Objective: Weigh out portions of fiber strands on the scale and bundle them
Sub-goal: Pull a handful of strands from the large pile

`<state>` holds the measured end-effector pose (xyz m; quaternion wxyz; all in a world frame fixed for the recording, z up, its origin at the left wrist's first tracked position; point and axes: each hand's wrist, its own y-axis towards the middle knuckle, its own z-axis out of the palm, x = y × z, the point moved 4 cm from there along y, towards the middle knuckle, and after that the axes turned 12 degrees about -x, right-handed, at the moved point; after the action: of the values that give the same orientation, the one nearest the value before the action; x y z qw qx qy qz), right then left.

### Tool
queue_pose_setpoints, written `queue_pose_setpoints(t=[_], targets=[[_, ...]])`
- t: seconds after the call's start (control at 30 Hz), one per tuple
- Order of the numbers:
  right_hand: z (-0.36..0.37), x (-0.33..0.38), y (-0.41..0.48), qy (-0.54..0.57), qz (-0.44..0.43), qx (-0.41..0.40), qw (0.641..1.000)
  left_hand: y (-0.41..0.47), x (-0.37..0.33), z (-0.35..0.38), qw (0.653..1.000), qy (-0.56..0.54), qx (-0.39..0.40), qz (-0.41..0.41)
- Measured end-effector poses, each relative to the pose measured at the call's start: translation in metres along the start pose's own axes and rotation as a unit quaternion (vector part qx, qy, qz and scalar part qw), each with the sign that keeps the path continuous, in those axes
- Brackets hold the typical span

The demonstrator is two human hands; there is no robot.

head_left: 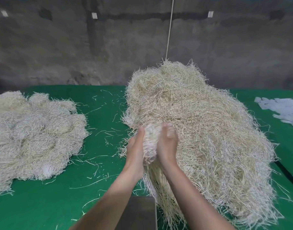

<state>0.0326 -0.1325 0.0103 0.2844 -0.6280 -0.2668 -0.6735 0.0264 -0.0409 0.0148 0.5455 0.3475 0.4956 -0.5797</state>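
A large loose heap of pale fiber strands (200, 123) covers the right half of the green table (43, 205). At its near left edge I hold a portion of strands (150, 143) upright between both palms. My left hand (135, 150) presses it from the left, my right hand (167, 143) curls round it from the right. The strands' lower ends hang down between my wrists. A metal scale pan (140, 211) lies at the bottom centre, partly under my left forearm.
A second pile of bundled strands (34, 135) lies at the left of the table. Stray strands litter the green surface between the piles. Crumpled white plastic (282, 108) sits at the far right. A cord (169, 29) hangs before the grey wall.
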Motion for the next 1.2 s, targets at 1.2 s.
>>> queue_pose_setpoints(t=[1.2], targets=[[-0.002,0.004,0.0,-0.092,-0.109,0.072,0.987,0.024,-0.001,-0.01,0.992,0.034,-0.05,-0.115]])
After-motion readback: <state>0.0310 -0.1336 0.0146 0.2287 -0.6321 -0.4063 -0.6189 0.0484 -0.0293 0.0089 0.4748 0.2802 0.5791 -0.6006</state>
